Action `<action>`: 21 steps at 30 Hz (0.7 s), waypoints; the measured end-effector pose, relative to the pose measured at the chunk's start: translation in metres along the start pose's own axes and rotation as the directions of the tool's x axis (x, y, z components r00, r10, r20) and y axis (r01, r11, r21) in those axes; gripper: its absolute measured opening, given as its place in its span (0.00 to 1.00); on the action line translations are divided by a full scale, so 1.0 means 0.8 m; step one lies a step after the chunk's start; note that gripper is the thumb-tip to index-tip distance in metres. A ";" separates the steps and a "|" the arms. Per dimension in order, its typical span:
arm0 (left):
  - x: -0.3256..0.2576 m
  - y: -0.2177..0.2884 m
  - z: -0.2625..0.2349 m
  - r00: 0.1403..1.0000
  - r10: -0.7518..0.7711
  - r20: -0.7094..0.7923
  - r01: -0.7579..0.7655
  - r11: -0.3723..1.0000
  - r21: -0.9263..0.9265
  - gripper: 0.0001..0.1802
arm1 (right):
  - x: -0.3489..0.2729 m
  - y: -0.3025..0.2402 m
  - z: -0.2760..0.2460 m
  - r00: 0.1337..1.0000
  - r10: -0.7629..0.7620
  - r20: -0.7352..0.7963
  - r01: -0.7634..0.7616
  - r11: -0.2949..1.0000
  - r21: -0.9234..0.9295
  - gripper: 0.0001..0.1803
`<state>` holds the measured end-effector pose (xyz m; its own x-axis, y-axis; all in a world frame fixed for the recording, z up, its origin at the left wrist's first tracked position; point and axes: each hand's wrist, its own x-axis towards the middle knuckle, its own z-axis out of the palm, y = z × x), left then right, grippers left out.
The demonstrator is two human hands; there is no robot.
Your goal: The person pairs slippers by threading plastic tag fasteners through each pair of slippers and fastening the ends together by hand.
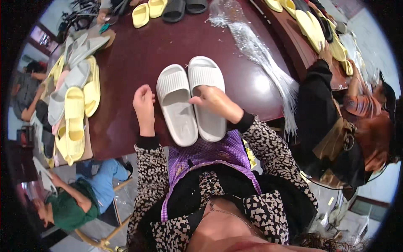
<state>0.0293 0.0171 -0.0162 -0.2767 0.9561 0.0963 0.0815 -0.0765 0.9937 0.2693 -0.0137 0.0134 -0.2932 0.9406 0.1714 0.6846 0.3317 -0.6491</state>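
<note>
Head-worn fisheye view, steeply down over the tabletop (126,63)

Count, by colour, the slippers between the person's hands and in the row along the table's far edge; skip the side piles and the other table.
Pale grey slippers: 2
Yellow slippers: 2
Black slippers: 2
Total: 6

The glossy dark-red tabletop (126,54) is brightly lit, with white glare (262,85) toward its right; surroundings beyond it bend into black corners.
</note>
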 end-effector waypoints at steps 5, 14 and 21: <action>-0.003 -0.024 0.018 0.994 0.106 0.016 -0.107 0.992 0.061 0.11 | 0.026 -0.010 -0.005 0.988 0.146 0.048 -0.141 0.986 -0.094 0.21; -0.011 -0.010 0.020 0.998 -0.028 0.052 0.033 0.994 -0.101 0.10 | 0.038 0.015 -0.028 0.972 0.057 -0.227 -0.116 0.960 -0.254 0.16; -0.024 -0.020 0.002 0.999 -0.051 -0.001 0.050 0.997 -0.066 0.10 | 0.078 0.086 -0.163 0.975 0.077 -0.207 -0.172 0.852 -0.495 0.17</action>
<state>0.0350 0.0007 -0.0342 -0.2815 0.9584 0.0460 0.0039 -0.0468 0.9989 0.3850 0.0770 0.0757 -0.0952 0.9580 0.2706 0.9638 0.1567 -0.2157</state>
